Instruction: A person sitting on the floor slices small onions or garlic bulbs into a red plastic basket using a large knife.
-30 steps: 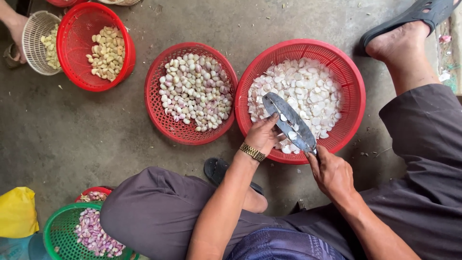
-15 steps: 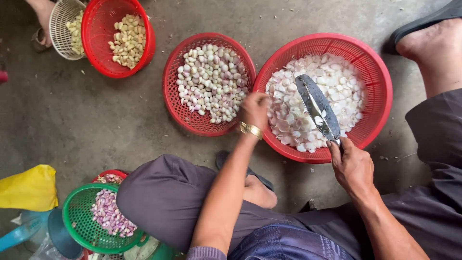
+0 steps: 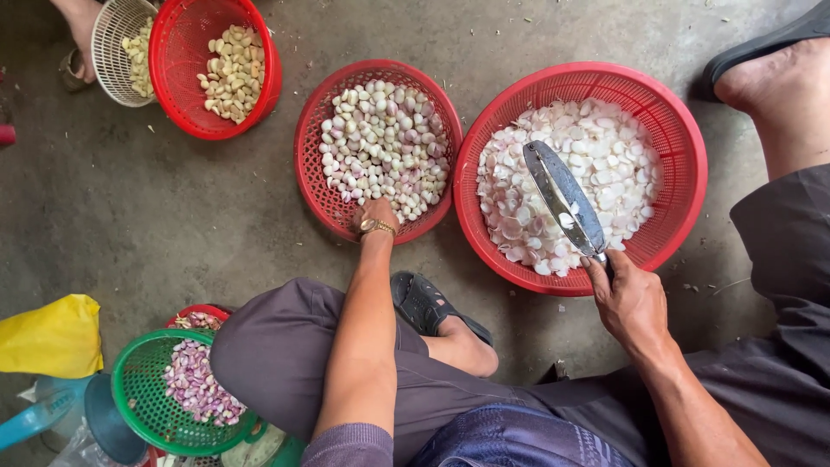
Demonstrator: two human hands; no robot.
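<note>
My right hand (image 3: 631, 303) is wrapped tight around the handle of a broad knife (image 3: 566, 197), fingers curled fully shut; the grey blade angles up and to the left over the large red basket (image 3: 683, 130), with a few pale flakes stuck to its flat. My left hand (image 3: 378, 214) reaches forward to the near rim of the middle red basket (image 3: 307, 164). I see only its back and the gold watch (image 3: 377, 227) on the wrist, so I cannot tell how far its fingers are spread or whether they pinch anything.

Everything sits on a bare grey concrete floor (image 3: 130, 225), scattered with small scraps of skin. I am low to the ground, grey trousers over my bent knees, one foot in a black sandal (image 3: 428, 304) tucked between my arms.

The unpeeled cloves (image 3: 385, 147), whitish with purple streaks, fill the middle basket just ahead of my left hand. The peeled skins and slices (image 3: 596, 173) lie in the large basket, under the blade and just beyond my right hand. Far left at the top, a smaller red basket (image 3: 259, 69) holds yellowish cloves beside a cream basket (image 3: 108, 43). Near my left knee a green basket (image 3: 138, 389) holds purple pieces, next to a yellow bag (image 3: 52, 333).
</note>
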